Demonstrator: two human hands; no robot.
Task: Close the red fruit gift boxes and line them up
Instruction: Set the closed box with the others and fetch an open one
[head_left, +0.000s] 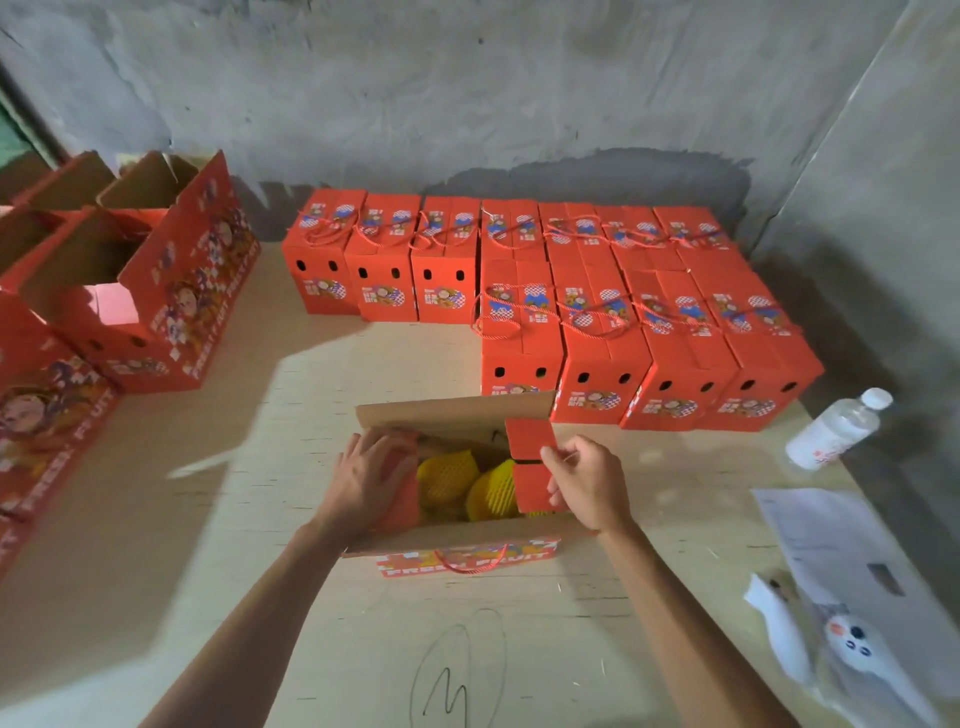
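Tabletop: right hand (584, 480) pinches box flap (530, 441).

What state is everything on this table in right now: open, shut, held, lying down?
Box in front: open, yellow-netted fruit showing inside.
Left hand: pressing the left end flap inward.
Right hand: pinching the red right flap.
Closed boxes: shut, lined up by the wall.
Boxes on the left: open, flaps upright.
Bottle: capped, lying on its side.
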